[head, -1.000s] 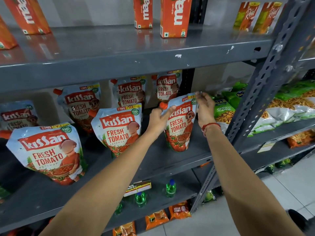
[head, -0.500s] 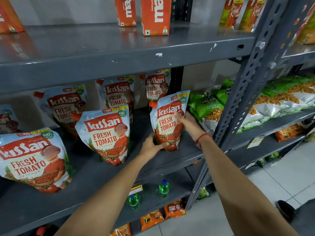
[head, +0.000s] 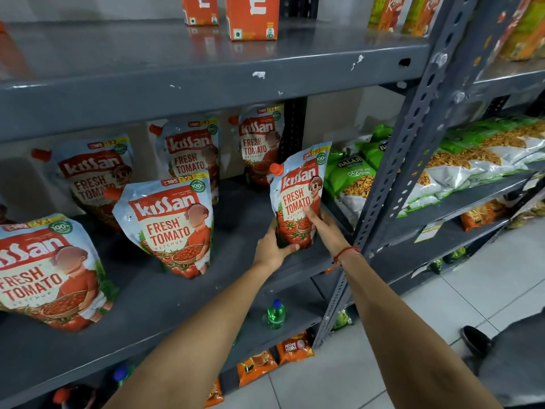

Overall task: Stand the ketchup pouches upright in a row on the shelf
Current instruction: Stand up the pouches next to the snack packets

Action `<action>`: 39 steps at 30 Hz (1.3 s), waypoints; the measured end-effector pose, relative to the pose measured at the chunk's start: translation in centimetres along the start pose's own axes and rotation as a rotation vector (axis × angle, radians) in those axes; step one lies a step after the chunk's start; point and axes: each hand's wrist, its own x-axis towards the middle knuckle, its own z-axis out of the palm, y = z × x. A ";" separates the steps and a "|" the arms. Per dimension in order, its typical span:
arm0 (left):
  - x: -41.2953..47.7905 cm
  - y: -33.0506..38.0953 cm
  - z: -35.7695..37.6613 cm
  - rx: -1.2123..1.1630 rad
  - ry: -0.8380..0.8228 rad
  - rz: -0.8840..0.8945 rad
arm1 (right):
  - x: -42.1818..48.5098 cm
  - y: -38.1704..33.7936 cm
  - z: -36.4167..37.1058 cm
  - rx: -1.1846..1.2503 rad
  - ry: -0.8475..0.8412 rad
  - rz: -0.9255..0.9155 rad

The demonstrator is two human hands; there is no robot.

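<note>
A red and white Kissan ketchup pouch (head: 298, 184) stands upright at the right end of the grey middle shelf (head: 241, 219). My left hand (head: 272, 249) grips its lower left corner. My right hand (head: 324, 228) holds its lower right side, thumb pressed on the front. Two more pouches stand in the front row: one in the middle (head: 171, 222) and one at the far left (head: 47, 270). Behind them, three pouches (head: 188, 152) lean against the back wall.
A perforated grey upright post (head: 407, 160) rises just right of my hands. Green snack bags (head: 354, 181) lie on the neighbouring shelf. Orange juice cartons (head: 252, 17) stand on the shelf above. Green bottles (head: 275, 315) sit on the shelf below.
Both hands slid from the top corners of the right pouch down to its base. The pouch stands straighter, and my view has shifted right and closer.
</note>
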 end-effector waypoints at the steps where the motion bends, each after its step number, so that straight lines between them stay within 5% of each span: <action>1: -0.2 -0.3 0.3 0.026 0.000 -0.001 | -0.4 0.2 0.0 0.019 0.025 -0.005; 19: -1.9 -1.2 2.5 0.083 0.047 0.026 | -4.9 1.7 0.8 0.006 0.264 0.008; 25: -5.5 -0.9 1.1 0.007 0.141 0.082 | -7.9 3.1 4.0 -0.076 0.617 -0.131; 29: -9.5 -3.6 -3.4 -0.153 0.443 0.165 | -8.8 4.3 8.0 -0.126 0.848 -0.128; 35: -11.8 -8.1 -12.0 -0.196 0.850 0.052 | -9.5 2.3 15.4 -0.282 0.512 -0.293; 39: -10.3 -9.5 -15.8 -0.241 0.578 -0.067 | -7.4 -0.4 18.7 -0.086 0.024 -0.119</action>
